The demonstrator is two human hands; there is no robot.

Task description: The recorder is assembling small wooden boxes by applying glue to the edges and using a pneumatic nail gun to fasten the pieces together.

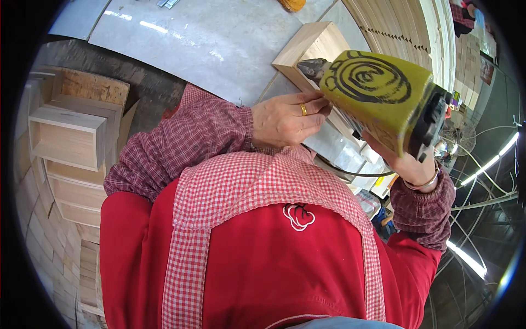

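A yellow-green air nailer [375,82] with a black spiral drawn on its body is gripped in my right hand [404,163]. Its dark nose points left, over a pale wooden box frame [313,45] on the worktable. My left hand [289,122], with a gold ring, is closed in a pinch just below the nailer's nose and beside its body. Whatever those fingers hold, if anything, is hidden. Part of the box frame lies behind the nailer.
The grey-white worktable [192,49] spans the far side. Stacked wooden boards [397,27] stand at the far right. Wooden drawer-like boxes [68,137] are piled at left. A dark hose [350,174] curves below the nailer. An orange-brown object [292,5] lies at the top edge.
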